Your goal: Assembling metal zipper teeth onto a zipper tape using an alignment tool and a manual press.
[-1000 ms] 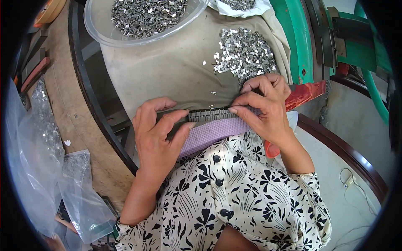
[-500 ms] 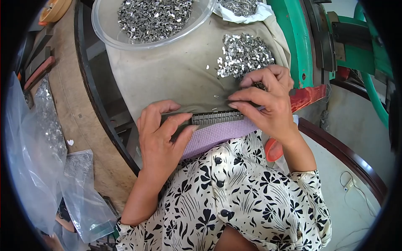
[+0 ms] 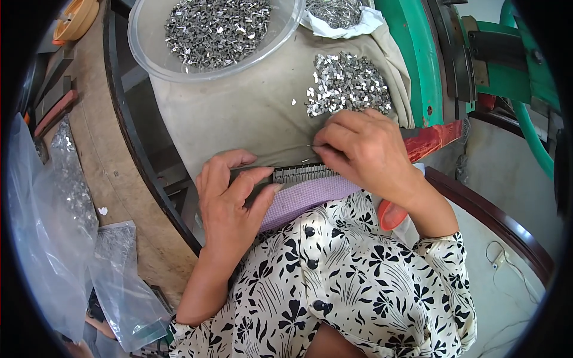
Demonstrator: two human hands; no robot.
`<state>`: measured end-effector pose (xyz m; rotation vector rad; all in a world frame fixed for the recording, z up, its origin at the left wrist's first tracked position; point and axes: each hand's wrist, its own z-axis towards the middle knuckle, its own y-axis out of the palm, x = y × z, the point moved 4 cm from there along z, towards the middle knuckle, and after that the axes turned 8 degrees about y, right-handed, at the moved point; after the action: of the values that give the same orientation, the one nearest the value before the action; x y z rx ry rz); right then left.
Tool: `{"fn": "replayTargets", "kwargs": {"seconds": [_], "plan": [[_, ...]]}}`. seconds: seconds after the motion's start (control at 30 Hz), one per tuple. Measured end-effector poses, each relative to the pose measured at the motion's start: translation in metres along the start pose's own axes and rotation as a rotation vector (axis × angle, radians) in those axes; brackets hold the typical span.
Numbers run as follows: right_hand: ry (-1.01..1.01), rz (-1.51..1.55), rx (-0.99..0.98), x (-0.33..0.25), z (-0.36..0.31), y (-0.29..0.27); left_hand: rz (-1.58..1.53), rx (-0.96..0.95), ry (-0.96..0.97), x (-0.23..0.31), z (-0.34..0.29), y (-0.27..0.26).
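The narrow dark metal strip with a row of small grey pins (image 3: pixel 304 174) lies, in the head view, just beyond the lilac woven pad (image 3: pixel 304 200). The left hand (image 3: pixel 227 194) has a narrow grip on its left end, best held level; whether the right hand's (image 3: pixel 373 152) narrow grip holds the thin silver pin (image 3: pixel 309 145) I cannot tell.
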<state>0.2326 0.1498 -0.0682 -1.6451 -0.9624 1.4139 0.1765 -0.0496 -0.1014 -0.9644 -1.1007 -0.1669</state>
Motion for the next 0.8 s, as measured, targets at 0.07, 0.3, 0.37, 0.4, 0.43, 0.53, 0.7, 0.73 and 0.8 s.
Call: {"fn": "replayTargets", "kwargs": {"seconds": [0.07,0.3,0.37,0.4,0.43,0.53,0.7,0.73,0.8], "plan": [[0.070,0.128,0.011,0.014,-0.005,-0.003,-0.002,-0.002,-0.001,-0.001,0.000,0.001],[0.640,1.022,0.044,0.053,-0.046,0.000,0.023,0.009,0.014,0.001,0.000,0.003],[0.651,1.171,0.085,0.055,-0.052,0.003,0.031,0.026,0.021,0.000,-0.002,0.003],[0.653,1.170,0.091,0.054,-0.054,0.001,0.031,0.024,0.020,0.000,-0.001,0.003],[0.662,1.085,0.048,0.052,-0.056,-0.001,0.032,0.023,0.019,-0.001,-0.001,0.003],[0.486,0.676,0.003,0.048,-0.057,-0.004,0.020,0.021,0.023,-0.001,0.000,0.004],[0.260,0.458,0.088,0.029,-0.048,-0.003,0.017,0.016,0.030,-0.001,0.000,0.004],[0.296,0.463,0.055,0.028,-0.048,-0.001,0.017,0.015,0.035,-0.001,0.000,0.004],[0.296,0.438,0.037,0.026,-0.047,0.001,0.022,0.011,0.036,-0.001,0.000,0.004]]}}
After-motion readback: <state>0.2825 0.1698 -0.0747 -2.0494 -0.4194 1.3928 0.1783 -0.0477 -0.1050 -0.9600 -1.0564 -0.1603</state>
